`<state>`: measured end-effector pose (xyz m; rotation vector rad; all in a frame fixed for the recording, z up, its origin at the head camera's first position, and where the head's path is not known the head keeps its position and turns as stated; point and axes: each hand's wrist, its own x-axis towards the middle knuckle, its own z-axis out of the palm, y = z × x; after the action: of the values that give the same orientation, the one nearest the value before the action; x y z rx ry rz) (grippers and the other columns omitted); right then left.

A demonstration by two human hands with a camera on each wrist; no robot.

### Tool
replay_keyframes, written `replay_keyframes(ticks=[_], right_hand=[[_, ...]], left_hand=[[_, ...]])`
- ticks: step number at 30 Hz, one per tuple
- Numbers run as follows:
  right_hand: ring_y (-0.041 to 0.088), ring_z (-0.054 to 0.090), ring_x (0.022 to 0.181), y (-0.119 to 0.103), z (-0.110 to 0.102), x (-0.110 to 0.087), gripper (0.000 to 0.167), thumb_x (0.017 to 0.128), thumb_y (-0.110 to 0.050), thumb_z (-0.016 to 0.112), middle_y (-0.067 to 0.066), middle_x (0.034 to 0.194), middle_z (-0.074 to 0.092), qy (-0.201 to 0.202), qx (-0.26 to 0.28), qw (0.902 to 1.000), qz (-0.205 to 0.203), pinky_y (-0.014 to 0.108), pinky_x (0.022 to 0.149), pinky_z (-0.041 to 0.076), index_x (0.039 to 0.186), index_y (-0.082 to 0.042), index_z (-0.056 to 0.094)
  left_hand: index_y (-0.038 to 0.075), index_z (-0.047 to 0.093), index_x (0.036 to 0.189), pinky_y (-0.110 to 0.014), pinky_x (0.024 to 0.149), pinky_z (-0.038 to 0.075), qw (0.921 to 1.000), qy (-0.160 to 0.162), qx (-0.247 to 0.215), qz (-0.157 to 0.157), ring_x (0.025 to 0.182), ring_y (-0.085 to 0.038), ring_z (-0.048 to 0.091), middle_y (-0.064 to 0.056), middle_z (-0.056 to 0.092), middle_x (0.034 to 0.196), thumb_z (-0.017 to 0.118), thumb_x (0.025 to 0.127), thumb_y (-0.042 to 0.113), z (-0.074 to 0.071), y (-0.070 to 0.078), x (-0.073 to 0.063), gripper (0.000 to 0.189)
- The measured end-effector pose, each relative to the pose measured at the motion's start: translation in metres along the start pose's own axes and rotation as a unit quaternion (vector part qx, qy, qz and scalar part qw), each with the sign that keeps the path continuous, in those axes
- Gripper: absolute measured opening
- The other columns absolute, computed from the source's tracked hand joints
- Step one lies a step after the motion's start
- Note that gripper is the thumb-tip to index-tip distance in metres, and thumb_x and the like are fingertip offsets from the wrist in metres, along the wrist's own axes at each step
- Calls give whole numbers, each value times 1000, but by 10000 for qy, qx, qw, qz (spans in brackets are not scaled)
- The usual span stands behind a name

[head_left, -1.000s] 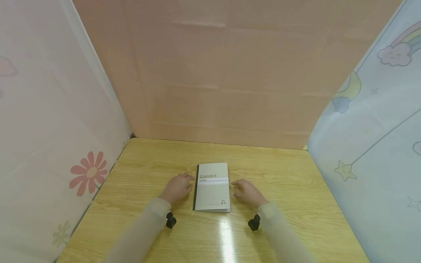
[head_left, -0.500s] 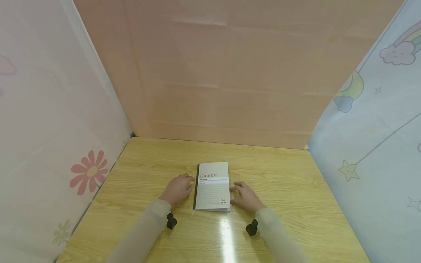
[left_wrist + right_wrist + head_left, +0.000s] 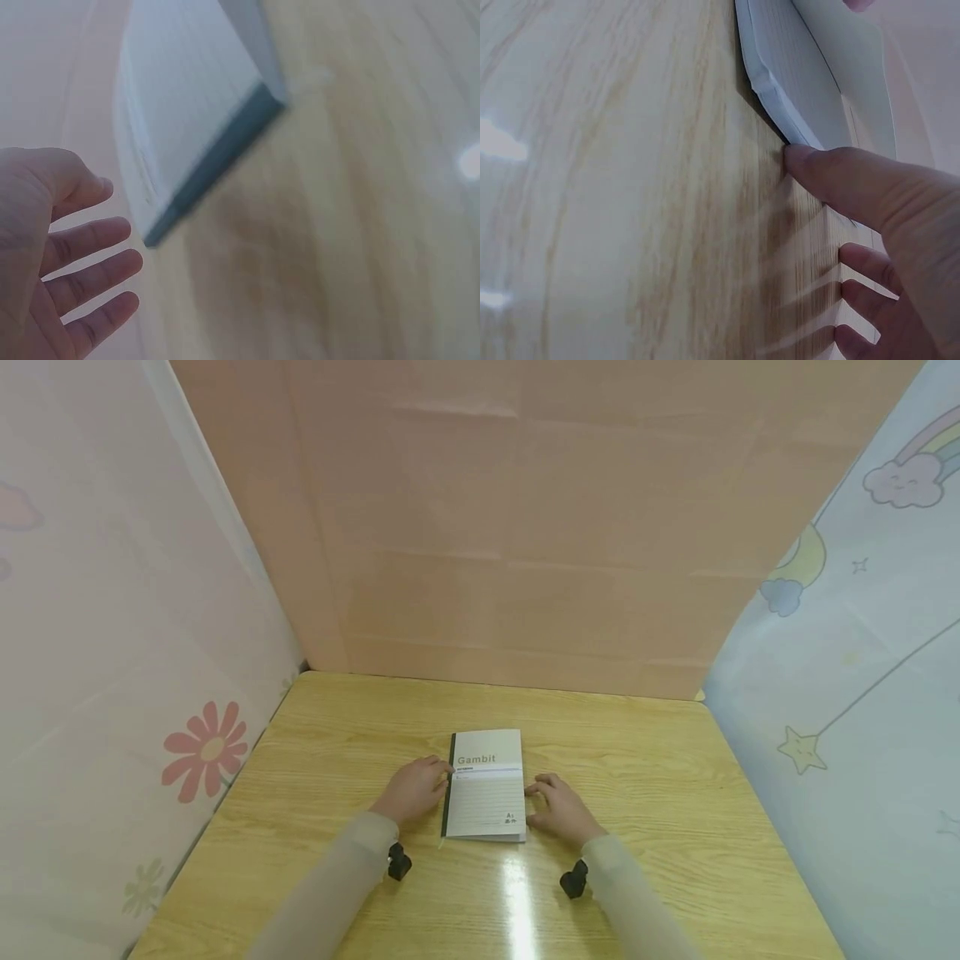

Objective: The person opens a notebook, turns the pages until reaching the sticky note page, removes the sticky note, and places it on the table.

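Note:
A closed notebook [image 3: 487, 797] with "Gambit" on its pale cover and a dark spine lies on the wooden table. At its spine side is my left hand [image 3: 412, 789], fingertips overlapping the edge in the head view. The left wrist view shows the fingers of that left hand [image 3: 52, 255] loosely spread beside the notebook's dark spine [image 3: 217, 169]. My right hand [image 3: 561, 808] rests at the opposite, page edge. In the right wrist view, the thumb [image 3: 847, 184] meets the notebook's corner, the cover [image 3: 855, 67] stands slightly off the pages, and the other fingers are loosely bent.
The wooden table [image 3: 637, 760] reaches back to a peach-coloured wall sheet [image 3: 510, 527]. Patterned sheets, one with a red flower [image 3: 206, 750] and one with a yellow star [image 3: 801, 749], hang at the sides. Light glares off the table in front of the notebook.
My right hand has moved left to the notebook's page edge. My left hand has shifted slightly right, so its fingertips now overlap the spine. The notebook has barely moved.

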<state>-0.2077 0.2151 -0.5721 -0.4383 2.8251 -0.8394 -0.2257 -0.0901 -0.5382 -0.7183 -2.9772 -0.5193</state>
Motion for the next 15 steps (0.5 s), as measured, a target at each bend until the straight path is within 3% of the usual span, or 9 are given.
replay_keyframes(ticks=[6, 15], right_hand=[[36, 43, 131, -1, -1, -1, 46, 79, -29, 78, 10, 144, 44, -6, -85, 9999, -61, 53, 106, 38, 120, -16, 64], [35, 43, 131, -4, -2, -1, 44, 79, -29, 78, 11, 142, 46, 47, -67, 9999, -68, 54, 106, 38, 119, -15, 64]], left_hand=[[15, 69, 113, -33, 80, 54, 9994, -28, 46, 343, 94, -16, 66, -2, 68, 111, 64, 91, 20, -10, 27, 14, 23], [18, 68, 117, -34, 90, 52, 9952, -109, 176, 956, 108, -17, 63, 1, 66, 116, 60, 94, 23, -11, 72, 26, 24]])
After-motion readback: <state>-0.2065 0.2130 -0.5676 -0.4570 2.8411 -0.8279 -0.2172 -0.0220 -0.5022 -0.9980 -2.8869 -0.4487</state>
